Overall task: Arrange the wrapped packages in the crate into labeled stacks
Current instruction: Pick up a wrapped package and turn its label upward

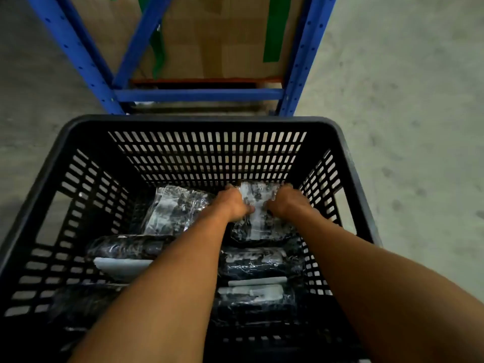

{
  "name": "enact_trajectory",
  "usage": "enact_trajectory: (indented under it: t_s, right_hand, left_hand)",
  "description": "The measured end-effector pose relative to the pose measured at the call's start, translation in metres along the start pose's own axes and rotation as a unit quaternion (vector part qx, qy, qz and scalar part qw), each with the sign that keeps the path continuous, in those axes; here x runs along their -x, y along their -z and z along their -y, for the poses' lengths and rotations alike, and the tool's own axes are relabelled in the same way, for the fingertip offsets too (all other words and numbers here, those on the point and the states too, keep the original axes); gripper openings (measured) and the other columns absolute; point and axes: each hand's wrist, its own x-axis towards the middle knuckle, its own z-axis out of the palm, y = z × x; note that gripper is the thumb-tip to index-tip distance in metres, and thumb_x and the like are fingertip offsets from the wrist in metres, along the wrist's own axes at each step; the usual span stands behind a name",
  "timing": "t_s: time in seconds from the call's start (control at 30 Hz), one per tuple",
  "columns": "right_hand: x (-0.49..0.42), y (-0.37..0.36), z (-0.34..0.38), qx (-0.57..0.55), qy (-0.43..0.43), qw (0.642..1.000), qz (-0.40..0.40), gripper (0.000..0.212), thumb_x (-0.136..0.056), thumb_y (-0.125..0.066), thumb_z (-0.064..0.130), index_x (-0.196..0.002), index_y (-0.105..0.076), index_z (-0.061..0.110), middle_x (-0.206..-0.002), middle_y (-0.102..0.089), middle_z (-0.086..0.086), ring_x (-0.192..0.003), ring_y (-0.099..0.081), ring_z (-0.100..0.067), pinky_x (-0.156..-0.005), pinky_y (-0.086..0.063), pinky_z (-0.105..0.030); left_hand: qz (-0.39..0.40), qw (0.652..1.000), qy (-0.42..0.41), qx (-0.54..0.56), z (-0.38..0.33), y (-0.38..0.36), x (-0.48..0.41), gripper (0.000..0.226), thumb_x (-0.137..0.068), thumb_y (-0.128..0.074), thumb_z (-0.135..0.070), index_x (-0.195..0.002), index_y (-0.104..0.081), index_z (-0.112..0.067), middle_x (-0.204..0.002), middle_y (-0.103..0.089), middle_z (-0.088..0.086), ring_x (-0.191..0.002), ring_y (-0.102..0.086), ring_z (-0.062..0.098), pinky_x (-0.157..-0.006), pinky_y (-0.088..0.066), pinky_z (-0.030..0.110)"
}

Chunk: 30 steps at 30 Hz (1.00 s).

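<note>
A black slotted plastic crate (204, 124) fills the lower view and holds several dark packages in clear crinkled wrap. Both my arms reach down into it. My left hand (234, 203) and my right hand (286, 203) grip the two sides of one wrapped package (258, 224) at the far right of the crate floor. Another wrapped package (175, 208) lies to its left. Nearer to me lie packages with white labels, one at the left (125, 252) and two at the right (259, 265), partly hidden by my forearms.
A blue metal rack (199, 95) stands just beyond the crate, with a cardboard box (209, 35) bearing green tape on its low shelf. Grey concrete floor (406, 100) lies to the left and right of the crate.
</note>
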Motion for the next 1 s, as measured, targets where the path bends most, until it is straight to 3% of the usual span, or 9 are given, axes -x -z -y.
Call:
enact_trajectory:
  t_s: [0.13,0.27,0.33,0.47,0.57,0.63,0.7,0.9,1.0]
  right_hand:
    - [-0.015,-0.018,-0.01,-0.067,-0.036,0.995,0.07,0.076,-0.08,-0.069,0.053,-0.134,-0.048,0.005,-0.134,-0.057,-0.018,-0.115,-0.061,-0.034,-0.094,-0.054,-0.041]
    - [-0.016,-0.025,-0.014,-0.064,-0.05,0.992,0.093,0.092,-0.089,-0.06,0.051,-0.153,-0.018,0.0,-0.16,-0.022,-0.023,-0.142,-0.033,-0.04,-0.11,-0.038,-0.043]
    - [-0.012,-0.021,-0.013,-0.067,-0.056,0.993,0.083,0.094,-0.089,-0.061,0.05,-0.153,-0.014,-0.001,-0.16,-0.021,-0.023,-0.143,-0.031,-0.039,-0.11,-0.038,-0.04]
    - [-0.011,-0.018,-0.011,-0.078,-0.061,0.992,0.076,0.093,-0.086,-0.065,0.049,-0.15,-0.021,-0.003,-0.152,-0.035,-0.024,-0.136,-0.043,-0.037,-0.104,-0.045,-0.037]
    - [-0.004,-0.008,-0.009,-0.13,-0.051,0.987,0.076,0.092,-0.078,-0.073,0.049,-0.145,-0.031,0.0,-0.145,-0.046,-0.024,-0.129,-0.05,-0.038,-0.103,-0.049,-0.042]
    - [0.006,0.005,-0.005,-0.194,-0.052,0.976,0.084,0.087,-0.075,-0.079,0.042,-0.139,-0.037,0.0,-0.13,-0.057,-0.023,-0.107,-0.063,-0.033,-0.083,-0.057,-0.039]
    - [0.02,0.02,0.001,-0.256,-0.051,0.959,0.11,0.068,-0.076,-0.08,0.034,-0.124,-0.046,0.001,-0.107,-0.064,-0.018,-0.079,-0.065,-0.024,-0.064,-0.056,-0.033]
    - [0.065,0.069,0.031,-0.316,0.004,0.924,0.217,0.053,-0.064,-0.088,0.028,-0.104,-0.062,0.006,-0.085,-0.064,-0.008,-0.074,-0.058,-0.023,-0.073,-0.05,-0.034]
    - [0.088,0.093,0.054,-0.336,0.059,0.922,0.185,0.049,-0.064,-0.087,0.016,-0.107,-0.066,0.011,-0.093,-0.07,-0.006,-0.079,-0.065,-0.022,-0.068,-0.056,-0.036]
  left_hand:
    - [0.002,0.998,0.04,0.045,0.005,-0.006,-0.01,0.102,-0.085,-0.072,-0.035,-0.156,-0.005,-0.006,-0.156,-0.033,0.019,-0.142,-0.034,0.037,-0.116,-0.03,0.047]
    - [0.036,0.997,0.048,0.045,0.009,-0.012,-0.008,0.082,-0.093,-0.061,-0.038,-0.154,-0.019,-0.004,-0.159,-0.028,0.017,-0.142,-0.035,0.033,-0.112,-0.032,0.039]
    - [0.037,0.997,0.047,0.056,0.009,-0.015,-0.007,0.07,-0.094,-0.06,-0.035,-0.15,-0.03,-0.005,-0.154,-0.036,0.017,-0.136,-0.043,0.03,-0.106,-0.039,0.034]
    - [0.016,0.997,0.037,0.062,0.004,-0.009,0.006,0.059,-0.095,-0.06,-0.033,-0.143,-0.04,-0.004,-0.143,-0.049,0.014,-0.078,-0.054,0.011,-0.069,-0.04,0.017]
    - [0.016,0.997,0.032,0.075,0.008,0.004,0.018,0.059,-0.092,-0.065,-0.034,-0.138,-0.043,-0.004,-0.141,-0.049,0.014,-0.116,-0.056,0.026,-0.094,-0.046,0.034]
    - [0.018,0.996,0.026,0.082,0.01,0.021,0.029,0.062,-0.089,-0.068,-0.033,-0.137,-0.043,-0.004,-0.142,-0.047,0.016,-0.126,-0.05,0.031,-0.102,-0.045,0.039]
    - [0.032,0.993,0.036,0.109,0.011,0.043,0.041,0.069,-0.085,-0.072,-0.033,-0.141,-0.04,-0.007,-0.145,-0.046,0.018,-0.124,-0.052,0.034,-0.092,-0.052,0.041]
    - [0.06,0.978,0.048,0.193,0.02,0.117,0.081,0.067,-0.073,-0.084,-0.024,-0.129,-0.052,-0.003,-0.107,-0.067,0.009,-0.089,-0.062,0.023,-0.078,-0.054,0.041]
    - [0.012,0.948,0.017,0.318,0.021,0.149,0.099,0.063,-0.081,-0.079,-0.014,-0.136,-0.049,-0.014,-0.113,-0.064,0.006,-0.102,-0.058,0.023,-0.094,-0.049,0.05]
